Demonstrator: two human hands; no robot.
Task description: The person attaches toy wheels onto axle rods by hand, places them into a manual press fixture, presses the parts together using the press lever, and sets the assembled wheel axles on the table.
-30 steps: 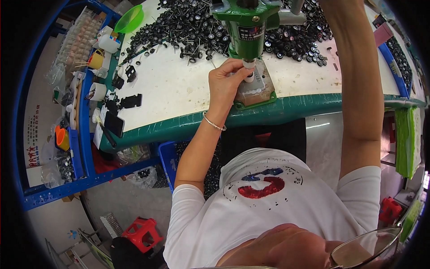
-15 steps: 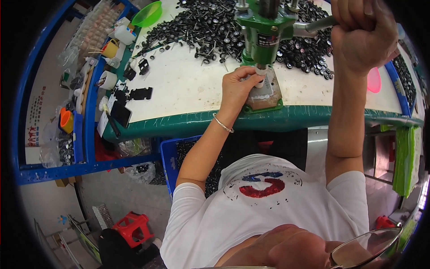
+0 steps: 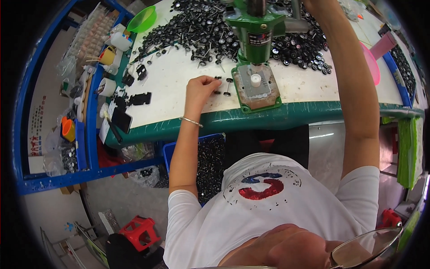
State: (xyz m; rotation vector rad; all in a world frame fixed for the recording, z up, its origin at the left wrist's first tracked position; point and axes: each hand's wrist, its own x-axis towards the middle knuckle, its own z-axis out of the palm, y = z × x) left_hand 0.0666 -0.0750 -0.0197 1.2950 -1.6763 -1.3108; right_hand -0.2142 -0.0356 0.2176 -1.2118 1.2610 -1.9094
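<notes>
My left hand point(image 3: 200, 88) is over the white worktop, left of the press, its fingers pinched on a small axle with black wheels point(image 3: 217, 92). Part of that axle is hidden by the fingertips. Right beside it, a second wheel axle point(image 3: 228, 87) lies on the worktop, a black wheel at each end. A green hand press point(image 3: 257, 45) stands over a grey base plate point(image 3: 264, 92) with a short white cylindrical holder point(image 3: 255, 80) upright on it. At the top edge, near the press lever, my right hand point(image 3: 316, 3) is mostly cut off; its fingers are out of sight.
Heaps of black wheels and axles point(image 3: 201, 33) cover the back of the table. Black plastic parts point(image 3: 139, 98) lie at the left, by a blue rack point(image 3: 92, 130). A green bowl point(image 3: 142, 19) stands back left, a pink basin point(image 3: 371, 65) at right. A blue bin point(image 3: 169, 152) sits below.
My left hand has left the white holder under the press and moved left to the worktop. The right hand has moved up and away to the top edge. The holder stands uncovered.
</notes>
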